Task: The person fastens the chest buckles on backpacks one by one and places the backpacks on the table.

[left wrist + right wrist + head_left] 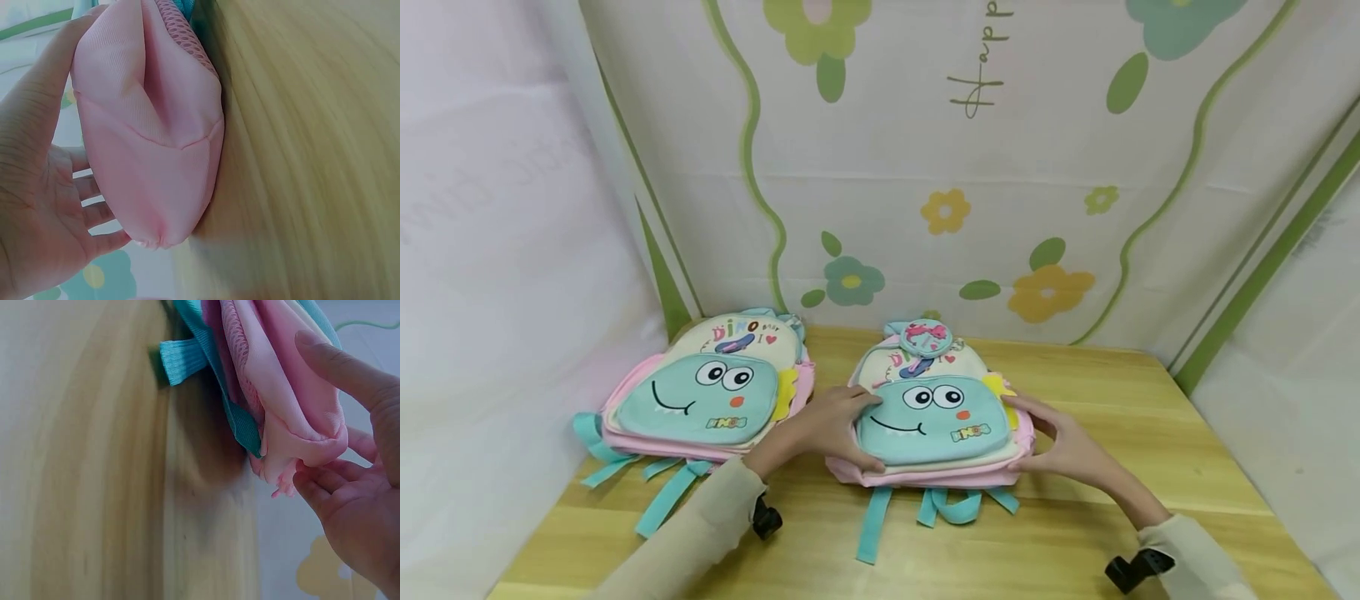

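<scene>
Two matching children's backpacks lie face up, with cream tops, teal smiling-face front pockets and pink sides. My left hand (827,425) touches the left side of the right-hand backpack (932,421), its thumb by the bottom edge and its fingers at the pocket's upper edge. In the left wrist view the fingers are spread beside the pink side panel. Across from it my right hand (1067,442) touches the right side, with fingertips near the yellow trim (1009,400) and thumb lower down. A round teal pouch (926,338) rests at this backpack's top.
The other backpack (700,398) lies to the left, close to my left forearm. Teal straps (872,525) trail from both backpacks onto the wooden table (1150,467). A floral curtain (880,150) rises behind the table, with white cloth at both sides.
</scene>
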Tool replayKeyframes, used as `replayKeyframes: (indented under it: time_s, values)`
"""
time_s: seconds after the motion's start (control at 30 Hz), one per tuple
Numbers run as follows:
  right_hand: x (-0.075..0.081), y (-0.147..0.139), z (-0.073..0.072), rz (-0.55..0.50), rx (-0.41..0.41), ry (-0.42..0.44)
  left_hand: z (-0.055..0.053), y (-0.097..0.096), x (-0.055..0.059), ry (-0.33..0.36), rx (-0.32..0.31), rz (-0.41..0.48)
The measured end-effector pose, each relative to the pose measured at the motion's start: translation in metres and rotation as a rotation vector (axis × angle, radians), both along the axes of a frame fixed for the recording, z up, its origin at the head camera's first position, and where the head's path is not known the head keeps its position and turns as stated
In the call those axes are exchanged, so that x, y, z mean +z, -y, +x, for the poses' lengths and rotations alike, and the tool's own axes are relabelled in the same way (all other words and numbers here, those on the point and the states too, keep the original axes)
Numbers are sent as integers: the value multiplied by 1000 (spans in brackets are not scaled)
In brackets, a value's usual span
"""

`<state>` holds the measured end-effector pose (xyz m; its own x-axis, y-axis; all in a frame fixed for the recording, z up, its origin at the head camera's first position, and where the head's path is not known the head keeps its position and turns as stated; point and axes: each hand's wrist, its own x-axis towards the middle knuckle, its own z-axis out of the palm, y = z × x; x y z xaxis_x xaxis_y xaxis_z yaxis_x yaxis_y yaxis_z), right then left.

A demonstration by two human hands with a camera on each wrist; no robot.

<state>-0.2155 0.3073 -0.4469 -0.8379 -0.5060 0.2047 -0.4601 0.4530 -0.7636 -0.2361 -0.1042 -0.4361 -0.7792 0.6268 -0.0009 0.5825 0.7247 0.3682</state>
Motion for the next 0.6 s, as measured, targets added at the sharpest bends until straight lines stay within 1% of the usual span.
replayKeyframes:
  time_s: [0.17,0.33,0.47,0.6]
  values:
    - [9,-8,-1,-28,29,-17,-1,-9,-1,8,3,11]
    - [18,-11,-3,-51,25,-60,-4,-16,-2,-10,2,-9]
    - [25,-10,-4,-70,25,-80,-6,-19,-2,-7,2,-33]
    - [31,-9,-5,-67,21,-101,-7,-22,-1,-6,-7,-37]
